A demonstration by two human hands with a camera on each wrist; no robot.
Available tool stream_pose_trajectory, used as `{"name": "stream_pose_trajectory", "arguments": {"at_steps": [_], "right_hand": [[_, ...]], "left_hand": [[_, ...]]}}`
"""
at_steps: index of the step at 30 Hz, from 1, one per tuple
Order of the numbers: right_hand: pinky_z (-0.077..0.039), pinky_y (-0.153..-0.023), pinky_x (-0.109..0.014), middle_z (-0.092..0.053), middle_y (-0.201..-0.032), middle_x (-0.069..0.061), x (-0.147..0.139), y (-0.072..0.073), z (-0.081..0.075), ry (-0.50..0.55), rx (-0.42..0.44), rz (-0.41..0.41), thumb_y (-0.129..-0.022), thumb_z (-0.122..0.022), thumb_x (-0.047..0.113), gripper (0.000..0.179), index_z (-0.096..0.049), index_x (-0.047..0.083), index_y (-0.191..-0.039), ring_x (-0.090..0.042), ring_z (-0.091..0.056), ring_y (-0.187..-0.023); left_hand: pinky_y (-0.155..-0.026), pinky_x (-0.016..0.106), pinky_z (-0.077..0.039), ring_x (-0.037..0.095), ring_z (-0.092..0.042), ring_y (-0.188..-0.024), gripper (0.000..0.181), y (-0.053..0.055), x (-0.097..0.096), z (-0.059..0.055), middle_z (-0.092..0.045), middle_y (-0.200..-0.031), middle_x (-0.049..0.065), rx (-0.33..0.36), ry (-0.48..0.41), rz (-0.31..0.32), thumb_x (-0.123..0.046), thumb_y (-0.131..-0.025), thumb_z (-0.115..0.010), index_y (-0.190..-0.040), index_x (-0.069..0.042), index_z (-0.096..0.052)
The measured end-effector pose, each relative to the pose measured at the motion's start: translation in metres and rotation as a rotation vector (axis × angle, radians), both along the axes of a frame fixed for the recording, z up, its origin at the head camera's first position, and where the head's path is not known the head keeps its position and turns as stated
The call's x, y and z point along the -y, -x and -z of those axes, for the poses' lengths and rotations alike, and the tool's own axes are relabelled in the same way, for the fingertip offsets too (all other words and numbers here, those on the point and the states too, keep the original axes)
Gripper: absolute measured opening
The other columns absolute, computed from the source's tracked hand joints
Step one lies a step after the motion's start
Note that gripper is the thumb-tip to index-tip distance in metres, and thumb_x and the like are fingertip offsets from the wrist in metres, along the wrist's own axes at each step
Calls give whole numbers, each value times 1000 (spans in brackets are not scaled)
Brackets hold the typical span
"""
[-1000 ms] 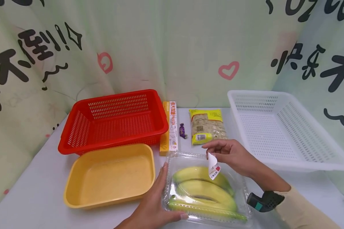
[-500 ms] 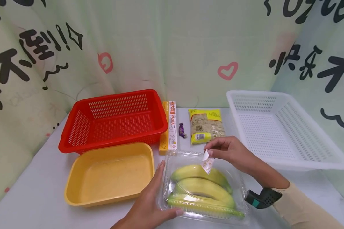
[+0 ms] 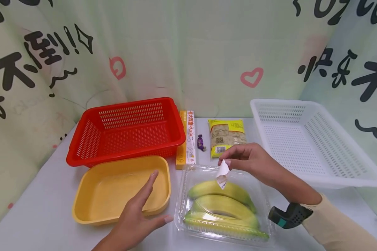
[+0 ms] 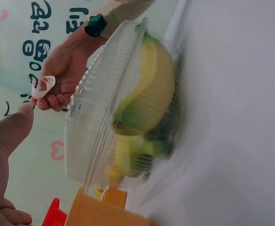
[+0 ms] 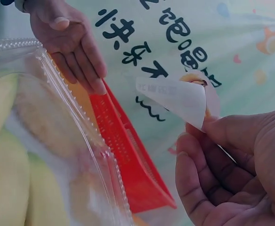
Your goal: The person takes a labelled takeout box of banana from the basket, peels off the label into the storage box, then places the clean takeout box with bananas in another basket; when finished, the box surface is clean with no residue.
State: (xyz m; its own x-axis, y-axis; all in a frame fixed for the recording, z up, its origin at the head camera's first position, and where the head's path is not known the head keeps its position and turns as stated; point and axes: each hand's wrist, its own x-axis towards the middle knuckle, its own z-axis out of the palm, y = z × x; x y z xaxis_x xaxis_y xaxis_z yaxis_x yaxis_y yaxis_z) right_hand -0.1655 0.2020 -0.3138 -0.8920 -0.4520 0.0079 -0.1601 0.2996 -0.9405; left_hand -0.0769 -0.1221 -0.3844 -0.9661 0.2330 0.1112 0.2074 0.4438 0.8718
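A clear plastic box (image 3: 183,195) with its lid down stands at the front of the table, with bananas (image 3: 223,205) showing through it. Above its far part, my right hand (image 3: 251,164) pinches a curled white sticker (image 3: 222,174) between thumb and index finger. In the right wrist view the sticker (image 5: 175,99) hangs off the fingertips, apart from the box. To the left of the box, my left hand (image 3: 132,216) is held in the air with straight fingers, in front of a yellow basin (image 3: 94,218). It touches nothing that I can see.
Behind the basin is a red basket (image 3: 125,153). A pasta box (image 3: 186,139), a purple wrapped candy (image 3: 200,143) and a yellow-labelled bag (image 3: 227,134) lie in the middle back. A white basket (image 3: 314,146) stands on the right. A printed curtain (image 3: 207,52) closes off the back.
My left hand has let go of the plastic box and moved left, toward the yellow basin. The right hand, still pinching the sticker, has shifted slightly left and up.
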Motion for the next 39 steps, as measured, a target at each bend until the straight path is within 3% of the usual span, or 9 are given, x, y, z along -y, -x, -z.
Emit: {"name": "stream_pose_trajectory", "arguments": {"at_steps": [3, 7, 15, 20, 25, 29, 32, 36, 39], "right_hand": [[-55, -82, -34, -71, -102, -12, 7, 3, -2, -15, -1, -29, -93, -66, 9, 20, -70, -3, -108, -24, -66, -87], [-55, -83, -34, -71, -102, -11, 20, 7, -4, -14, 14, -60, -93, -66, 9, 20, -71, -1, -109, -26, -66, -90], [-55, -86, -37, -71, -105, -7, 47, 13, -12, -43, 49, -99, -94, -65, 12, 24, -71, 3, -115, -28, -65, -96], [-54, -87, -40, -71, -104, -5, 67, 18, -16, -64, 60, -155, -93, -67, 13, 25, -71, 5, -116, -31, -65, -95], [-56, -83, -37, -72, -98, -6, 89, 25, -15, -102, 53, -226, -93, -67, 15, 26, -72, 9, -117, -30, -65, -93], [-55, -85, -38, -71, -95, -6, 110, 31, -6, -97, 97, -258, -94, -66, 14, 25, -71, 11, -118, -27, -66, -94], [-55, -86, -37, -71, -97, -3, 126, 34, 3, -103, 108, -306, -95, -64, 12, 26, -70, 9, -119, -25, -66, -95], [-55, -84, -34, -72, -96, 0, 143, 38, 11, -141, 96, -364, -96, -62, 9, 26, -69, 6, -120, -26, -67, -94], [-55, -85, -36, -72, -93, 1, 153, 42, 14, -177, 104, -376, -96, -60, 7, 26, -69, 5, -120, -27, -68, -93]], "left_hand": [[-107, 45, -33, 24, -31, -141, 106, 0, 10, -5, -29, -155, -9, 71, 48, -66, -35, -70, -88, -154, -36, -23], [-105, 46, -35, 32, -35, -138, 102, -2, 23, -8, -31, -155, -3, 120, 107, -127, -43, -71, -85, -154, -36, -25], [-99, 45, -39, 38, -38, -135, 105, -1, 52, -11, -28, -157, 8, 123, 233, -191, -52, -75, -79, -157, -23, -19], [-97, 42, -39, 43, -38, -133, 106, 2, 73, -9, -23, -159, 11, 114, 201, -206, -46, -79, -78, -158, -19, -13], [-95, 46, -40, 48, -37, -131, 106, 5, 97, -11, -21, -159, 14, 43, 253, -226, -41, -81, -78, -158, -18, -9], [-94, 61, -38, 51, -28, -135, 116, 11, 115, -11, -14, -159, 21, 30, 347, -231, -45, -77, -80, -157, -19, 0], [-91, 71, -35, 53, -15, -138, 130, 15, 128, -12, 2, -159, 23, 77, 433, -225, -52, -72, -82, -154, -17, 12], [-89, 73, -33, 54, -4, -139, 141, 17, 143, -10, 19, -157, 22, 148, 517, -209, -58, -67, -82, -150, -12, 23], [-90, 73, -33, 54, 2, -139, 143, 16, 149, -6, 23, -155, 23, 200, 537, -192, -60, -66, -81, -148, -11, 26]]}}
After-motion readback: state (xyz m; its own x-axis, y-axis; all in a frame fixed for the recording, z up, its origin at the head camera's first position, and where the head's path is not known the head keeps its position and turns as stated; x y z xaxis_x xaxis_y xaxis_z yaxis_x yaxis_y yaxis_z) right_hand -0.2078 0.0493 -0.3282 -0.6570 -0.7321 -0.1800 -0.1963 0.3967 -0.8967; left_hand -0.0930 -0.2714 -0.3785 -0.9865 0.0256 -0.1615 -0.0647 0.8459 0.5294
